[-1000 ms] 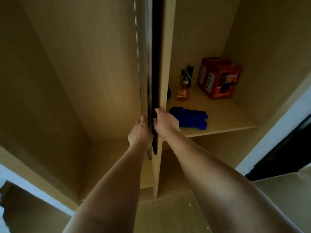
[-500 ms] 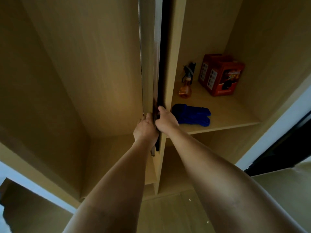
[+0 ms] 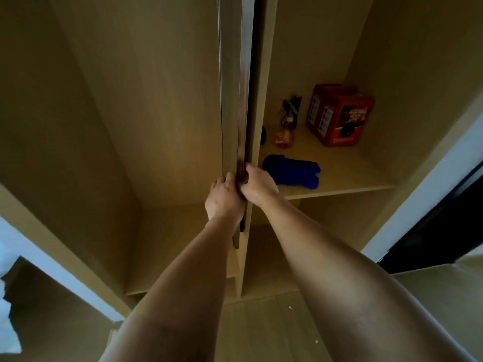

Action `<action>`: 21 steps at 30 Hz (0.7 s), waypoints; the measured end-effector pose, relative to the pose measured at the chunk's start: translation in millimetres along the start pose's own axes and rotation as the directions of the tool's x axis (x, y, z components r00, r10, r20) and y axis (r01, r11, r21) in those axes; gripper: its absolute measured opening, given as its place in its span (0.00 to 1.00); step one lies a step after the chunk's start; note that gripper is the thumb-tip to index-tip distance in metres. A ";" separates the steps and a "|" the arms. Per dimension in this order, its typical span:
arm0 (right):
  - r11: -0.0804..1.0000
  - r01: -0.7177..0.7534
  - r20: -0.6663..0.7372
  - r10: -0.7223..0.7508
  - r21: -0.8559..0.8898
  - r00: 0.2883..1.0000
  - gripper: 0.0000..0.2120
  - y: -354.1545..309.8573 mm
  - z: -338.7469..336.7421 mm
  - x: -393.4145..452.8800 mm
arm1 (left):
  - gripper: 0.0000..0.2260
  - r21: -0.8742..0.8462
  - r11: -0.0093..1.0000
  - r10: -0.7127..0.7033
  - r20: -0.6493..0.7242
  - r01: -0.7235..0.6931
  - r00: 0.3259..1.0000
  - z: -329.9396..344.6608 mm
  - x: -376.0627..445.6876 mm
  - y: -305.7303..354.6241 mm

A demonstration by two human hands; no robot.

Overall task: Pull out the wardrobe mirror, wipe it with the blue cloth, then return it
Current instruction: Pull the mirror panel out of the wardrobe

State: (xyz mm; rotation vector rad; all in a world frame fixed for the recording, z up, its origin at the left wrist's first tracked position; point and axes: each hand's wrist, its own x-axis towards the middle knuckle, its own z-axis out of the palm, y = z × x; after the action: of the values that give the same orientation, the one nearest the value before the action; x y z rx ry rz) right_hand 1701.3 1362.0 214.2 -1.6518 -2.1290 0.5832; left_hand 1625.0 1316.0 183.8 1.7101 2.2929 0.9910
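The wardrobe mirror [image 3: 236, 87] shows edge-on as a tall narrow panel beside the wooden divider [image 3: 262, 74] in the middle of the open wardrobe. My left hand [image 3: 224, 199] grips its front edge from the left and my right hand [image 3: 257, 185] grips the same edge from the right, both at about shelf height. The blue cloth [image 3: 292, 172] lies crumpled on the right-hand shelf [image 3: 339, 189], just right of my right hand and untouched. The mirror's glass face is hidden from this angle.
At the back of the same shelf stand an orange spray bottle [image 3: 285, 134] and a red box [image 3: 339, 114]. The left compartment [image 3: 130, 126] is a tall bare wooden bay. A dark doorway [image 3: 444, 218] is at the far right, with wooden floor [image 3: 261, 327] below.
The mirror's edge has come out a little further toward me, and both hands have closed in tighter on it. The view has shifted slightly.
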 end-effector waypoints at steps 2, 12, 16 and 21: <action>1.000 0.024 -0.010 -0.024 0.003 1.000 0.13 3.6 -1.3 -12.0 | 0.07 -0.027 0.999 -0.028 -0.031 0.027 0.999 -0.8 -13.8 4.3; 0.992 0.125 -0.028 -0.124 0.006 0.992 0.13 23.5 -8.3 -86.2 | 0.09 -0.039 0.993 -0.115 -0.142 0.111 0.983 -11.8 -92.0 27.7; 0.987 0.158 -0.017 -0.157 0.024 0.987 0.13 30.1 -12.4 -113.1 | 0.09 -0.013 0.993 -0.121 -0.167 0.121 0.978 -16.9 -122.7 35.2; 0.986 0.161 0.006 -0.162 0.028 0.987 0.12 32.7 -20.8 -142.6 | 0.08 0.010 0.991 -0.130 -0.135 0.132 0.982 -26.2 -151.5 40.8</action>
State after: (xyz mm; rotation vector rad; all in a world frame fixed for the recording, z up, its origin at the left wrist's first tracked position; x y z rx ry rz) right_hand 1772.5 1232.7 207.5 -1.4473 -2.2246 0.5673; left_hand 1700.5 1175.9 184.2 1.5192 2.4691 1.0914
